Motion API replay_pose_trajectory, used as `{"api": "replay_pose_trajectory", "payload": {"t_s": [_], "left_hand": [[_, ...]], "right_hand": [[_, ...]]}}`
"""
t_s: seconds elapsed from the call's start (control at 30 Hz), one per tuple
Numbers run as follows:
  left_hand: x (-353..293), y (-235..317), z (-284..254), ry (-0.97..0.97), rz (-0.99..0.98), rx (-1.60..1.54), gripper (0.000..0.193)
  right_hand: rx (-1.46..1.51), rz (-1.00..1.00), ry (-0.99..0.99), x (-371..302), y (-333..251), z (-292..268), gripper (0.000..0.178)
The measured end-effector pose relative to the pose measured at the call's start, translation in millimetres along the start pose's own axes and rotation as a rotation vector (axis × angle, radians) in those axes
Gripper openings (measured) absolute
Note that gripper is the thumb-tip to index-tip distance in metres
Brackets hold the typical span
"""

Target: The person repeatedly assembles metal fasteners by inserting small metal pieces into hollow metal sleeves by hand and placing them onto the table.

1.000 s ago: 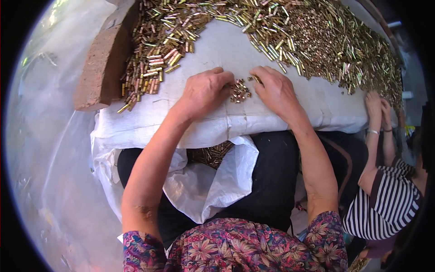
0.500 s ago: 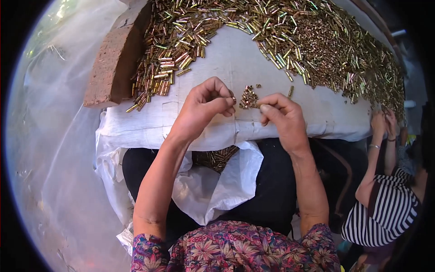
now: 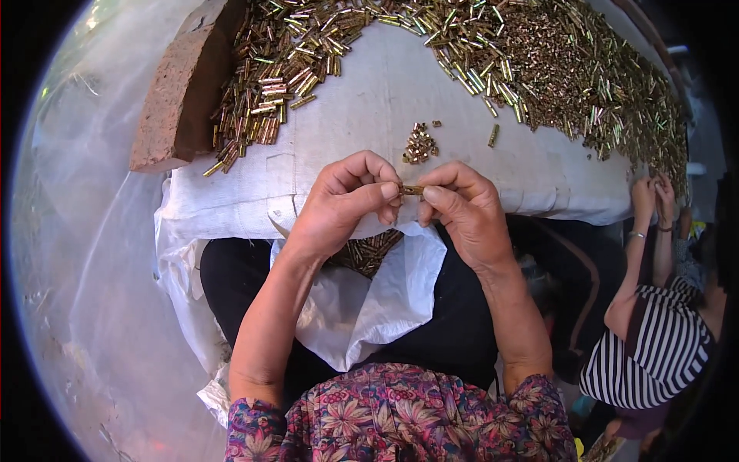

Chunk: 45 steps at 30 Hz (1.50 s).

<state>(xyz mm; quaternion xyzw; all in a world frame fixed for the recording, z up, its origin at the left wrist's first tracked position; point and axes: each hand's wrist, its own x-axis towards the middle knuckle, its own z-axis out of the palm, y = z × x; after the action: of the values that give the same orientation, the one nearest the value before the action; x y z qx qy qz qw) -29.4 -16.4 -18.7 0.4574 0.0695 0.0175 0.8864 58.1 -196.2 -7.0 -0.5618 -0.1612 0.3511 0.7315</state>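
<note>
Between my two hands, over the table's near edge, is a short gold-coloured metal tube (image 3: 412, 190). My left hand (image 3: 339, 204) pinches one end between thumb and fingers. At the other end, my right hand (image 3: 473, 219) grips with thumb and forefinger. Whether a small part sits at either end is hidden by the fingertips. Just beyond them lies a little heap of small shiny metal pieces (image 3: 420, 146). A single tube (image 3: 493, 135) rests to its right. Below my hands, a white plastic sack (image 3: 404, 300) lies open in my lap, with metal tubes (image 3: 368, 252) inside.
A large pile of gold tubes (image 3: 462, 58) covers the far table, with small pieces (image 3: 570, 77) heaped at right. A brick-coloured block (image 3: 173, 100) borders the left. White cloth (image 3: 346, 115) covers the table. At right, a person in a striped top (image 3: 647, 346) handles pieces.
My right hand has moved left and down, meeting my left hand. A tube now shows held between them. The view has shifted slightly.
</note>
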Motion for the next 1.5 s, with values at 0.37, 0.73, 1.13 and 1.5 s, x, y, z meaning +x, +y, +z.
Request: {"api": "replay_pose_trajectory", "payload": {"t_s": [0.37, 0.73, 1.13, 1.5], "left_hand": [[-21.0, -10.9, 16.1, 0.035, -0.124, -0.269, 0.009], [-23.7, -15.6, 16.7, 0.055, -0.103, -0.325, 0.009], [-33.8, -18.2, 6.3, -0.04, -0.009, -0.18, 0.012], [-39.8, -0.2, 1.3, -0.149, -0.021, -0.02, 0.018]], "right_hand": [[-0.122, -0.127, -0.014, -25.1, 17.9, -4.7, 0.008], [-0.139, -0.119, 0.003, -25.2, 11.7, -0.1, 0.009], [-0.031, 0.049, -0.046, -27.7, -2.1, 20.9, 0.007], [-0.373, 0.013, -0.201, -1.2, -28.9, 14.6, 0.021]]}}
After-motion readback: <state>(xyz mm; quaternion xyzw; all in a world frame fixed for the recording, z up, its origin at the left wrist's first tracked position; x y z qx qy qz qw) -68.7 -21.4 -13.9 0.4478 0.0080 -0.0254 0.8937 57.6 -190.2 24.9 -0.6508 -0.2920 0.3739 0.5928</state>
